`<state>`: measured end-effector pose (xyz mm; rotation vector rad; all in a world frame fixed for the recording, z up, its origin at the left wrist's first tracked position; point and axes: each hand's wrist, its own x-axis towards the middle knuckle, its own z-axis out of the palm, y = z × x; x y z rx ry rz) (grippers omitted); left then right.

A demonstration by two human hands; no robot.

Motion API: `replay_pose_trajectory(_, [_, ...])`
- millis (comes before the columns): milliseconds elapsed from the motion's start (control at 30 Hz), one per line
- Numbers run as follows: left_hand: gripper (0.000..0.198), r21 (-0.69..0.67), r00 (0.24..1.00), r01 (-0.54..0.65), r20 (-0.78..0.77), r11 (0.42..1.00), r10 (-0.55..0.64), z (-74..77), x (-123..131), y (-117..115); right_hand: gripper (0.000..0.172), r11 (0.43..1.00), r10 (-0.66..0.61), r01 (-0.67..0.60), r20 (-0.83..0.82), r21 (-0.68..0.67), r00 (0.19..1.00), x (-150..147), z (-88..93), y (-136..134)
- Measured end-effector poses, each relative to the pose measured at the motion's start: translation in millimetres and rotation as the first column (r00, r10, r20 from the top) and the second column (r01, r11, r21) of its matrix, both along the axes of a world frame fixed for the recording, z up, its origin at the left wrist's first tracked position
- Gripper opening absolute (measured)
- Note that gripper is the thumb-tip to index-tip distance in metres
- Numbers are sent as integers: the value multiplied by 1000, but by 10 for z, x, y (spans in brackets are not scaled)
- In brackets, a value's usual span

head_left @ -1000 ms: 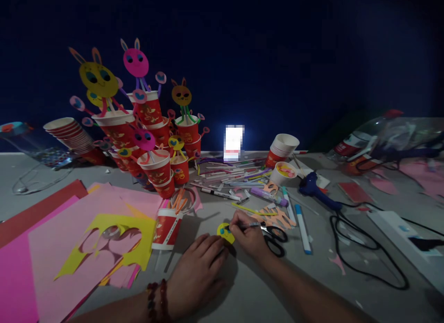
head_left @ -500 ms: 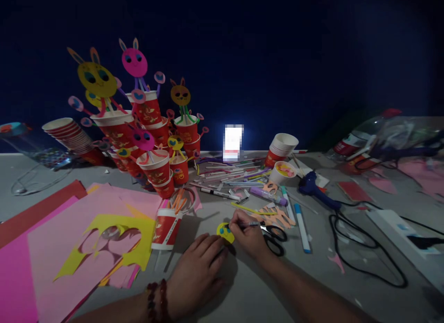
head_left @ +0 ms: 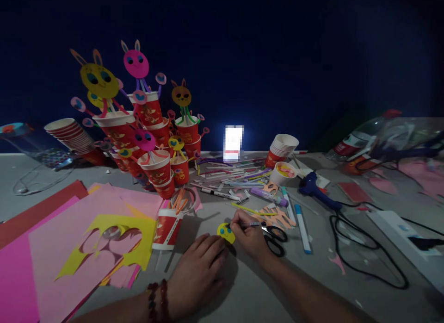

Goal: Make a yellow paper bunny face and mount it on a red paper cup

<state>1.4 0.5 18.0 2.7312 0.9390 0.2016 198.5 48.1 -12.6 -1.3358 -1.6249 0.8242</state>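
Observation:
A small yellow paper face [head_left: 225, 232] with blue eyes lies on the grey table [head_left: 263, 290]. My left hand [head_left: 199, 272], a bead bracelet at its wrist, lies flat with fingers stretched out, fingertips pressing the yellow face's near edge. My right hand [head_left: 247, 234] is closed in a pinch on a thin pen [head_left: 250, 225], its tip on the yellow face. Black-handled scissors [head_left: 274, 237] lie right beside my right hand.
Red paper cups with rabbit figures [head_left: 145, 128] stand at the back left; one red cup [head_left: 167, 228] lies near my left hand. Pink and yellow paper sheets [head_left: 86, 239] cover the left. Markers [head_left: 302, 228], a blue glue gun [head_left: 314, 188] and black cable [head_left: 360, 249] lie right.

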Motion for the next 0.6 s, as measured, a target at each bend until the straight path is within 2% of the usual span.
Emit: replay_pose_trajectory(600, [53, 4, 1000, 0, 2, 1000, 0, 20, 13, -1, 16, 1000, 7, -7, -46, -12, 999, 18, -43, 2])
